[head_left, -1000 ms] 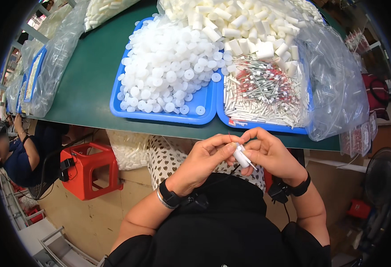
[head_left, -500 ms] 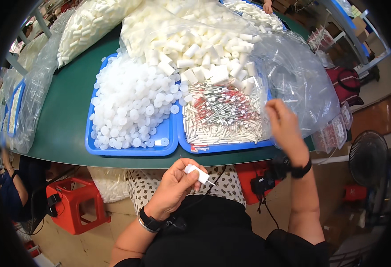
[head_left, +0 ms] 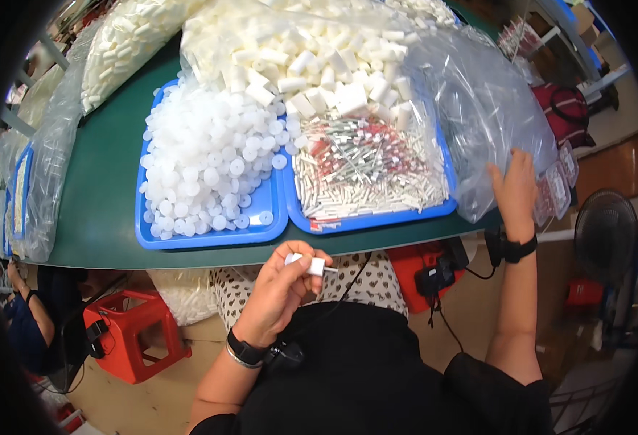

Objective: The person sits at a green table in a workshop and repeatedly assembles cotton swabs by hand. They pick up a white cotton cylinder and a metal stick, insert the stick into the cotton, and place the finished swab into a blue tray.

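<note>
In front of my lap, my left hand [head_left: 279,286] is closed around a small white foam cylinder [head_left: 314,266]. A thin white rod pokes out of its right end, and a pale piece shows at the other end. My right hand [head_left: 515,192] is at the lower right edge of a clear plastic bag [head_left: 471,123], with thumb and fingers apart and nothing visible between them. Whether it touches the bag I cannot tell. Left of it, a blue tray [head_left: 398,217] holds short white sticks [head_left: 362,197] and a heap of red-and-white thin pieces [head_left: 359,148].
Another blue tray [head_left: 213,241] is heaped with translucent white discs [head_left: 203,152]. Cream foam cylinders [head_left: 311,65] spill from a bag behind the trays. A second full bag [head_left: 126,51] lies far left on the green table [head_left: 105,181]. A red stool [head_left: 137,337] and a fan [head_left: 605,235] stand nearby.
My right hand has moved right, from beside the tray of sticks to the clear bag's edge. The left hand keeps the foam cylinder, now turned more level.
</note>
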`<state>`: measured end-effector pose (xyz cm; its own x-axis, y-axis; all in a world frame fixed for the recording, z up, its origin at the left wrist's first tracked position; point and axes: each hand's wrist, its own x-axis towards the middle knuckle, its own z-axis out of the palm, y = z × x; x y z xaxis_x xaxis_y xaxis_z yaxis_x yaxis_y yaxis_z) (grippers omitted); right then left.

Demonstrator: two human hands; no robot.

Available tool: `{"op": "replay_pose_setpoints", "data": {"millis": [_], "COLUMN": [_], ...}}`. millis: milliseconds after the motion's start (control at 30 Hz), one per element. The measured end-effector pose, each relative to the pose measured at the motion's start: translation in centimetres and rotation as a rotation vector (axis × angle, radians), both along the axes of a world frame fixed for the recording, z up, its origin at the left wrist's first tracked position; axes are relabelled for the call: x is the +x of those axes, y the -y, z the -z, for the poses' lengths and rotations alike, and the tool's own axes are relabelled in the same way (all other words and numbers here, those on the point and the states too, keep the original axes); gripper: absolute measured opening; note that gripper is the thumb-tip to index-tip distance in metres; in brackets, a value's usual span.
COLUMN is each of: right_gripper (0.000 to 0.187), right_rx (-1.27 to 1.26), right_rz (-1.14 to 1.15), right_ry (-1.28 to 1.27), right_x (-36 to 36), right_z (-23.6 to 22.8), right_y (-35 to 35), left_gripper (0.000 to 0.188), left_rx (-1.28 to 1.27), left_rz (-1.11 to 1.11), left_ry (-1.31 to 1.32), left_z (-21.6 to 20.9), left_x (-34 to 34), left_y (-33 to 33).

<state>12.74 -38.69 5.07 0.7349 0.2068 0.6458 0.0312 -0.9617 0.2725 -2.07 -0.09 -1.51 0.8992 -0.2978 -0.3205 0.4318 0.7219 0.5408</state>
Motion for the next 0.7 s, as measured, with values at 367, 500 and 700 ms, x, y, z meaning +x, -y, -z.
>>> {"op": "replay_pose_setpoints", "data": {"millis": [367,500,700], "right_gripper": [0.028,0.027,0.029], "right_rx": [0.741,0.920,0.940], "right_rz": [-0.249,-0.531,-0.454], "right_ry": [0.080,0.056,-0.223], "right_x": [8.1,9.8,8.2], "right_z": [-6.9,-7.3,-1.6], "right_y": [3.4,1.8,1.9], "left_gripper": [0.012,0.013,0.016], "left_rx": [0.029,0.042,0.081], "left_rz": [0.010,0.006,-0.009], "left_ry": [0.005,-0.011,-0.009], "left_z": [-0.4,-0.2,-0.2], "left_x": [1.0,1.2,1.3], "left_y": [1.4,1.9,2.0]}}
